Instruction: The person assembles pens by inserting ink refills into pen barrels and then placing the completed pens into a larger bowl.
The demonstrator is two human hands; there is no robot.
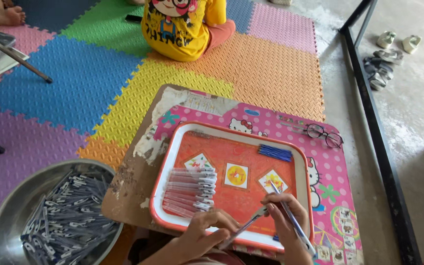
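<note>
While hands [251,225] hold pen [244,228], tray [172,157] holds pens [190,191].

Your two hands meet low at the near edge of the view.

Your left hand [206,234] reaches in from below, fingers curled in a pinch, knuckles up. Your right hand [284,216] sits just beside it, wrist bent, fingers closed in a tight grip, forearm running off the bottom edge.

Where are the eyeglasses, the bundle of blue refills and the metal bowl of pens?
eyeglasses [324,134]: head view, on the frame between the lenses.
bundle of blue refills [275,152]: head view, middle of the bundle.
metal bowl [11,205]: head view, bare inner wall at left.
</note>
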